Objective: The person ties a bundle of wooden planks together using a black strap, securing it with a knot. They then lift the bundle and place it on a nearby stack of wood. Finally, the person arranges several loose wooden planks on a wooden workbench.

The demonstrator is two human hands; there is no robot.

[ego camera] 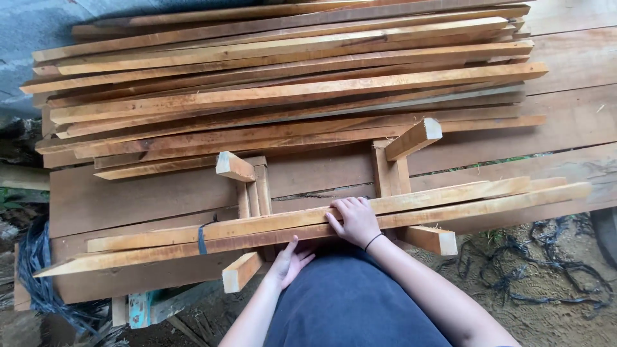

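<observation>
Slats [308, 226] near workbench [128, 193] front edge: right hand [355, 222] flat on top, gripping nothing, left hand [290, 263] open underneath w/ fingers spread; best keep both edges flush.

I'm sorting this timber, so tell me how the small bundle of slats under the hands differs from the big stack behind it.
The small bundle has only a few slats; the big stack holds many layers. The bundle rests raised on two short cross blocks, while the stack lies on the plank platform. The right hand lies flat on the bundle and the left hand is at its near edge; neither touches the stack. Both are long, thin, reddish-brown rough-sawn slats running left to right.
</observation>
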